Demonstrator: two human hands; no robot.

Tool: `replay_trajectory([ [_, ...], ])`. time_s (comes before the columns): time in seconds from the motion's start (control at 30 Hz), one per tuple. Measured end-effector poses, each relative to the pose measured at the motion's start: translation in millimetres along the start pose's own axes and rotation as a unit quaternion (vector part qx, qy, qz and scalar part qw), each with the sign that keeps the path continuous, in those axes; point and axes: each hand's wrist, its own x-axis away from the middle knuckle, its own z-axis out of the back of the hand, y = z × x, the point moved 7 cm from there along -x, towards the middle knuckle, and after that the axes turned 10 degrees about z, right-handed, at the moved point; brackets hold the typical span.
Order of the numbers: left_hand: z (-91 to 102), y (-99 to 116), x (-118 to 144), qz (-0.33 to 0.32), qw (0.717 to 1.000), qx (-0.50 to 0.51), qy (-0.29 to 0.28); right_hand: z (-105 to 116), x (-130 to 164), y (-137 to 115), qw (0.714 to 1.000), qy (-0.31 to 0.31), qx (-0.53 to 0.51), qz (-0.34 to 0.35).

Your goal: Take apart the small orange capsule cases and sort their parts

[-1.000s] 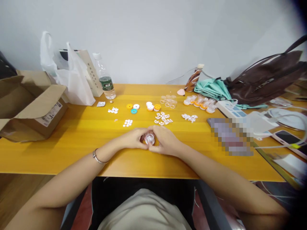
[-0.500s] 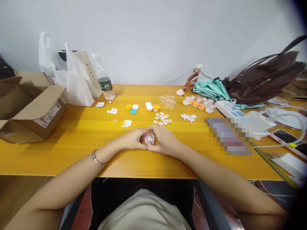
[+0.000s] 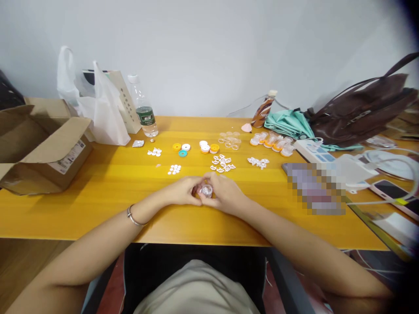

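Observation:
Close to the table's front edge, my left hand [image 3: 187, 190] and my right hand [image 3: 225, 192] meet around a small clear round plastic piece [image 3: 207, 190] with something white in it. Both hands are closed on it, and their fingers partly hide it. Just beyond lie white leaf-like cut-out pieces [image 3: 222, 162] and small white discs [image 3: 174, 169]. Farther back are yellow, white and blue round caps [image 3: 182, 153], more stacked caps [image 3: 214, 148] and clear plastic rings or cups [image 3: 230, 138]. Several clear-topped pieces with orange bases [image 3: 272, 142] stand at the right.
On the left stand an open cardboard box [image 3: 62, 161], a white plastic bag [image 3: 104, 117] and a water bottle [image 3: 146, 115]. To the right are a brown drink bottle [image 3: 262, 109], green cloth [image 3: 290, 123], a brown bag [image 3: 356, 111], a power strip [image 3: 314, 150], cables and a phone [image 3: 393, 192].
The whole view has shifted slightly. Both hands stay together around the clear piece, which appears a little more tilted between the fingers.

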Motion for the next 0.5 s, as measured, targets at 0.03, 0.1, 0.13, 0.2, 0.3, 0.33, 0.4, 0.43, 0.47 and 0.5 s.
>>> replay_trajectory([
  [0.03,0.5,1,0,-0.002,1.0,0.0,0.002,1,0,-2,1.0,0.007,0.002,0.012],
  [0.1,1.5,2,0,-0.002,1.0,-0.005,0.006,4,-1,-3,1.0,0.017,0.013,0.02],
  [0.13,1.6,3,1,-0.001,1.0,-0.005,0.004,4,-1,-2,1.0,0.013,0.018,0.012],
  [0.2,1.2,5,1,-0.004,1.0,0.0,-0.004,3,-1,-1,1.0,-0.007,0.019,0.002],
  [0.3,1.7,7,2,-0.012,1.0,0.008,-0.004,3,-3,-6,0.998,-0.026,-0.006,0.051],
  [0.33,1.7,7,2,-0.013,1.0,0.008,-0.003,3,-3,-8,0.997,-0.03,-0.015,0.074],
  [0.4,1.1,5,1,-0.013,1.0,0.009,-0.005,4,-3,-11,0.994,-0.038,-0.024,0.103],
  [0.43,0.7,4,1,-0.013,1.0,0.009,-0.007,4,-3,-12,0.993,-0.036,-0.029,0.111],
  [0.47,0.8,3,1,-0.011,1.0,0.006,-0.005,5,-3,-12,0.993,-0.026,-0.03,0.111],
  [0.5,1.0,1,1,-0.008,1.0,0.001,-0.002,6,-3,-10,0.995,-0.011,-0.025,0.099],
])
